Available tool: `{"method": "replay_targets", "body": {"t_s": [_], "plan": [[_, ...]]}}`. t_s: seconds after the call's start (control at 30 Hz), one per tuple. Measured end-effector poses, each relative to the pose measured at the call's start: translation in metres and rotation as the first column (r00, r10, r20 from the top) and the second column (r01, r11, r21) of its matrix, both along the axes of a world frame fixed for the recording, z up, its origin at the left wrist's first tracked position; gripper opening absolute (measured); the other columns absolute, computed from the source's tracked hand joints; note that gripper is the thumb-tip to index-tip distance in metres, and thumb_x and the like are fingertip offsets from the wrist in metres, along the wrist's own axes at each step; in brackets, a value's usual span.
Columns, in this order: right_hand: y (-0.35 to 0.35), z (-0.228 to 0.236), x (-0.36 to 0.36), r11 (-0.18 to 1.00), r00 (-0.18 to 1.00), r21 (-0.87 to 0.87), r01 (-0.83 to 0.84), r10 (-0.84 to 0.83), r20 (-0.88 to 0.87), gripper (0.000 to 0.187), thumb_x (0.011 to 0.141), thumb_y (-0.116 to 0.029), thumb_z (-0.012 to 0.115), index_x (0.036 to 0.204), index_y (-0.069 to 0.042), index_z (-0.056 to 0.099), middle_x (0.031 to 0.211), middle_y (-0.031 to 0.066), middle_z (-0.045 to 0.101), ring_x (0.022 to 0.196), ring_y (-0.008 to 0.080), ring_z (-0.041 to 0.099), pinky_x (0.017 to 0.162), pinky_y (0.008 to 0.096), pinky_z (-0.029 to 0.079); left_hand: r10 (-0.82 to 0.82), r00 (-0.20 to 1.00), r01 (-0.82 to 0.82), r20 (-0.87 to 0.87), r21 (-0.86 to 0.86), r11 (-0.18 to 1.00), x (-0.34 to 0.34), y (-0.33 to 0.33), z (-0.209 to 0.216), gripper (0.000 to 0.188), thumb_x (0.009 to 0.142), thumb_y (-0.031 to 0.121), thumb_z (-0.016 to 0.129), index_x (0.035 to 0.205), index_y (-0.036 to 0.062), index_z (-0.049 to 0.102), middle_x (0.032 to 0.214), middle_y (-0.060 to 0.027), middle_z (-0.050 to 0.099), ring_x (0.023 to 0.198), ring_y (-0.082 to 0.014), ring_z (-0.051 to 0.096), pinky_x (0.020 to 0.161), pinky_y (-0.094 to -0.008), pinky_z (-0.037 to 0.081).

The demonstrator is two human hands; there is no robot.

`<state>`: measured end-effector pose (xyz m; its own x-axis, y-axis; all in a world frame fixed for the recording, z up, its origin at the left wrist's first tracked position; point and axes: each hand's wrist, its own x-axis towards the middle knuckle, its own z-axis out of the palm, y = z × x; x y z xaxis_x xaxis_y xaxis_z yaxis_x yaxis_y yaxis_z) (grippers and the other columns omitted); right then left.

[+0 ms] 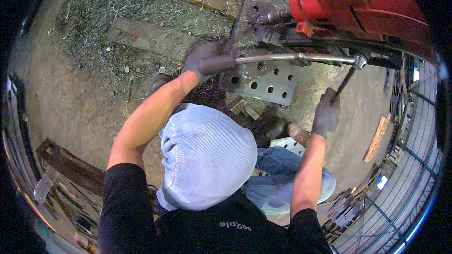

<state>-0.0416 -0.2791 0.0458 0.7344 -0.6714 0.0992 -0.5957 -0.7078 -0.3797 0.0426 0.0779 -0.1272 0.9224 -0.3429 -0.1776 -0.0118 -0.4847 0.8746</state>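
Observation:
A red drill machine [325, 7] at the upper right points its cutter [278, 16] at a steel plate [245, 81] with several round holes. From the machine's hub a chrome lever [278, 58] runs left to a dark sleeve grip [217, 65]. My left hand [194, 60], in a dark glove, is right at that grip, partly behind it; blur and the grip hide its fingers. My gloved right hand [326, 112] is closed around a second, dark lever [347, 81], which slants up to the same hub.
Metal shavings [99, 4] cover the floor at the upper left, around two wooden planks [146, 37]. Below the plate lies a small hammer-like piece [245, 108]. A rusty steel beam [70, 164] is at the lower left, and a wooden piece [377, 137] lies at the right.

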Motion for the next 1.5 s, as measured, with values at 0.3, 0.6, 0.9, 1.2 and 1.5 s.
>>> {"method": "replay_targets", "body": {"t_s": [0.3,0.6,0.9,1.2,1.5], "plan": [[-0.038,-0.024,0.000,0.983,0.987,-0.137,-0.120,0.103,-0.121,0.040,0.100,-0.037,0.050,0.116,-0.004,0.065,0.112,0.0206,0.066,0.103,0.0369,0.063,0.089,0.0469,0.048,0.670,0.738,-0.674,0.079,0.124,0.728,0.021,0.092,0.003,0.036,0.096,0.036,0.056,0.102,0.0012,0.066,0.084,-0.0207,0.069,0.078,-0.0348,0.066,0.069,-0.0451,0.050],[-0.043,-0.025,-0.006,0.949,0.948,-0.082,-0.304,0.310,0.069,0.047,0.095,-0.037,0.056,0.114,0.005,0.063,0.094,0.0172,0.065,0.083,0.0258,0.057,0.079,0.0394,0.047,0.711,0.622,-0.741,0.328,0.541,0.398,-0.223,0.246,0.042,0.040,0.091,0.037,0.059,0.114,0.0045,0.065,0.104,-0.0214,0.069,0.094,-0.0346,0.067,0.086,-0.0452,0.051],[-0.056,-0.029,0.002,0.970,0.975,0.114,-0.217,0.210,0.066,0.035,0.089,-0.015,0.060,0.117,0.004,0.065,0.109,0.0172,0.067,0.095,0.0263,0.062,0.085,0.0387,0.048,0.688,0.713,-0.592,0.136,0.642,0.487,-0.289,0.249,0.003,0.035,0.095,0.042,0.053,0.114,0.0176,0.068,0.111,-0.0194,0.067,0.100,-0.0398,0.065,0.084,-0.0486,0.051],[-0.068,-0.036,0.001,0.941,0.937,-0.053,-0.333,0.337,0.096,0.036,0.096,-0.034,0.052,0.080,-0.002,0.050,0.069,0.0019,0.041,0.066,0.0154,0.038,0.060,0.0362,0.035,0.552,0.830,-0.281,-0.079,0.796,0.536,-0.162,0.220,-0.010,0.030,0.083,0.035,0.064,0.104,0.0164,0.074,0.101,-0.0206,0.071,0.093,-0.0399,0.069,0.079,-0.0501,0.055],[-0.031,-0.009,-0.001,0.995,0.980,-0.039,-0.097,0.089,-0.178,0.040,0.097,-0.036,0.055,0.110,0.001,0.065,0.099,0.0196,0.069,0.092,0.0289,0.065,0.082,0.0415,0.049,0.724,0.686,-0.600,0.070,0.618,0.508,-0.145,0.227,-0.010,0.039,0.090,0.036,0.057,0.118,0.0092,0.065,0.109,-0.0204,0.070,0.092,-0.0399,0.068,0.081,-0.0485,0.053]]}}
